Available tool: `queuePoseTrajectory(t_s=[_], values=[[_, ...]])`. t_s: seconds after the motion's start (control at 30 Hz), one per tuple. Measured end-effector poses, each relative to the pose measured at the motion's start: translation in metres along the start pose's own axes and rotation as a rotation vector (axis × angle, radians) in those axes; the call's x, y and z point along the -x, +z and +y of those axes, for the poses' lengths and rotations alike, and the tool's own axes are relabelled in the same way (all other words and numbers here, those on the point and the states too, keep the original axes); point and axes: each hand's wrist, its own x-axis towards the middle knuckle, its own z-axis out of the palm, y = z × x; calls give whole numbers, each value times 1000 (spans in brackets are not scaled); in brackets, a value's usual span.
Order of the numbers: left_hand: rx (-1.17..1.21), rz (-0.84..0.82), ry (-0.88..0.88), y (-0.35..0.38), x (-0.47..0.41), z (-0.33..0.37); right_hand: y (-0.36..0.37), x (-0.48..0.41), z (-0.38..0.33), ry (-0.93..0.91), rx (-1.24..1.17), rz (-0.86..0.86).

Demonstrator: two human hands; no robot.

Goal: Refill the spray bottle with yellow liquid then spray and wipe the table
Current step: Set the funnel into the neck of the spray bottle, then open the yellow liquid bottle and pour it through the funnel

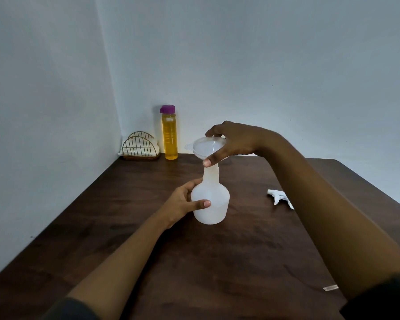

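Observation:
A translucent white spray bottle (211,202) stands upright in the middle of the dark wooden table (148,239), its head taken off. My left hand (183,202) grips its round body from the left. A white funnel (206,146) sits in the bottle's neck, and my right hand (231,140) holds the funnel's rim between thumb and fingers. The white trigger spray head (280,197) lies on the table to the right, partly behind my right forearm. A tall clear bottle of yellow liquid (169,137) with a purple cap stands at the back by the wall.
A gold wire napkin holder (140,147) with white napkins sits in the back left corner next to the yellow bottle. Walls close the left and the back. A small clear strip (330,288) lies near the table's right front edge.

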Motion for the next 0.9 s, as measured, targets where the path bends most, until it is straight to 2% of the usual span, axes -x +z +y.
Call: queuePoseTrajectory(t_s=[0.3,0.5,0.73,0.8,0.9], values=[[-6,6,-1,0,1,1,2,5,-4,54,4,32],[17,-4,6,-1,2,0,-3,10,-3,94,-215,-8],[58,-9,20,-2,3,-1,-4,18,3,154,-346,71],[77,-13,25,-1,3,-1,-3,23,3,170,-366,189],[132,-43,43,-5,3,-4,2,32,-12,82,-379,633]])
